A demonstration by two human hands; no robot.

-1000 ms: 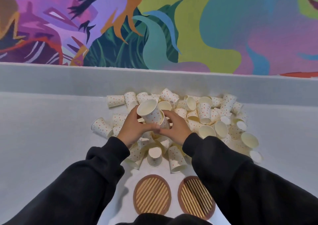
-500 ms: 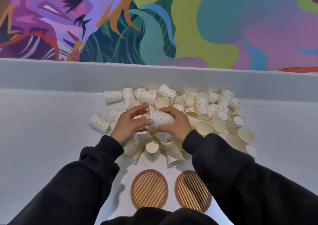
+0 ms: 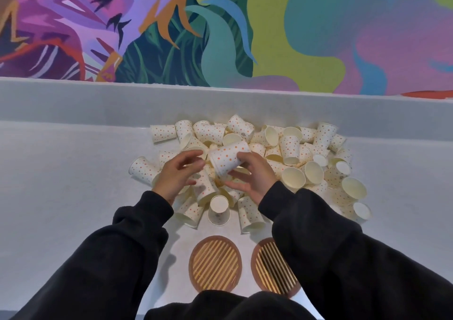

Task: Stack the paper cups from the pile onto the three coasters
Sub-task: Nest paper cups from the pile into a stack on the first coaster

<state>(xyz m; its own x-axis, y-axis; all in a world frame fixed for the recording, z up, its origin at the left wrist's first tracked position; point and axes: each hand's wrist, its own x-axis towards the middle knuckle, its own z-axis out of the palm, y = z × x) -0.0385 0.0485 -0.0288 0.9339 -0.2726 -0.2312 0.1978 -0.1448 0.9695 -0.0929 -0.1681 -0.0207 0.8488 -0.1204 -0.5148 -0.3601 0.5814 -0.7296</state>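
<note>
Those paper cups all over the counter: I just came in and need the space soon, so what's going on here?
A person in dark sleeves is sorting a pile of dotted paper cups on the white counter. The right hand holds one cup tilted on its side above the pile, while the left hand hovers open beside it. Two slatted wooden coasters show near the person, both bare; a third is not visible. No stacking has begun.

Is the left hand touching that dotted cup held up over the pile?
Apart. In the head view, the left hand is open beside the lifted cup, with a sliver of pile showing between; only the right hand grips it.
</note>
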